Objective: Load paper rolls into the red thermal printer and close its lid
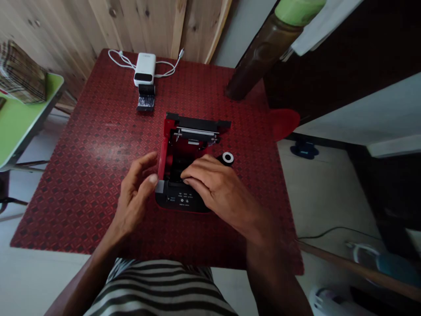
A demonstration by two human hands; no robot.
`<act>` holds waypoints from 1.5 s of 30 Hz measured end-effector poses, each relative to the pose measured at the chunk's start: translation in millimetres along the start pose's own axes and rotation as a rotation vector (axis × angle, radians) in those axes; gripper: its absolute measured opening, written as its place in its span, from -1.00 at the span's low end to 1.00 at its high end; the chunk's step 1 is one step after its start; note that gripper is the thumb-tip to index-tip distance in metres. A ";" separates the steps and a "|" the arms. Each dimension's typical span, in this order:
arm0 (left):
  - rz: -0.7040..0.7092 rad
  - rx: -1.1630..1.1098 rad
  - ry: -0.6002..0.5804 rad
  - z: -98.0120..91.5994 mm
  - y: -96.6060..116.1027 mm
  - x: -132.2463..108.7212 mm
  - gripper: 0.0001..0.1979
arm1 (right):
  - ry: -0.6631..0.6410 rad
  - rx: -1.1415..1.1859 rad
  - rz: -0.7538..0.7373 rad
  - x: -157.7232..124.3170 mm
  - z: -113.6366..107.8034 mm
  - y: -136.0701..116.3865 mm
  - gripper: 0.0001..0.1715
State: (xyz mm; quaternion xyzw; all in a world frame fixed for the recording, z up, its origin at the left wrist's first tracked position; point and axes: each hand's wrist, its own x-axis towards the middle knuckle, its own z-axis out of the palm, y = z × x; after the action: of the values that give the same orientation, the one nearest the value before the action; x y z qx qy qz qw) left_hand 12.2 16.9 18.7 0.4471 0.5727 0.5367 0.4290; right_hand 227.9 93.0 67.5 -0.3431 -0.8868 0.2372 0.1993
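A red and black printer (184, 197) stands on the red patterned table (95, 175) with its lid raised at the back and its dark inside exposed. My right hand (219, 186) lies over its front right part, thumb and fingertips pressed together at the inner front edge; whatever they may pinch is hidden. Beside the printer's left front corner is my left hand (136, 188), fingers apart and holding nothing. A black roll with a white core (227, 158) lies just right of the printer, partly behind my right hand.
Toward the back left lie a white power bank (145, 68) with a white cable (166, 73) and a small black roll with a loose strip (146, 97). A brown bottle with a green cap (263, 50) stands at the back right. A green table (23, 123) adjoins at left.
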 end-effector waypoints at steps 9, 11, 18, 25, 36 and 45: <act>0.308 0.061 0.042 30.8 39.4 89.4 -0.37 | 0.320 -0.171 -0.025 -30.8 11.6 -28.1 -0.69; 0.288 0.039 0.044 33.5 43.0 87.1 -0.51 | 0.363 -0.218 -0.033 -38.9 15.3 -31.9 -0.71; 0.092 -0.051 0.052 19.7 18.8 37.6 -0.48 | 0.485 -0.373 0.028 -54.6 33.8 -32.3 -0.73; -0.209 -0.195 -0.057 16.3 2.0 11.7 -0.35 | 0.461 -0.286 0.079 -55.1 39.5 -36.3 -0.69; -0.264 -0.216 -0.026 18.9 6.7 11.4 -0.32 | 0.438 -0.298 0.085 -56.5 40.0 -37.9 -0.81; -0.207 -0.243 -0.055 4.8 -8.6 -7.7 -0.43 | 0.670 -0.093 0.174 -82.5 59.1 -33.8 -0.46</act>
State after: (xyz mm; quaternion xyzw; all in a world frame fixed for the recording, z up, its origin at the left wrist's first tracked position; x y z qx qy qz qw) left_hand 18.2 10.3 10.0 0.3451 0.5346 0.5426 0.5483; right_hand 236.6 -3.8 22.9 -0.4850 -0.7494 0.0871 0.4423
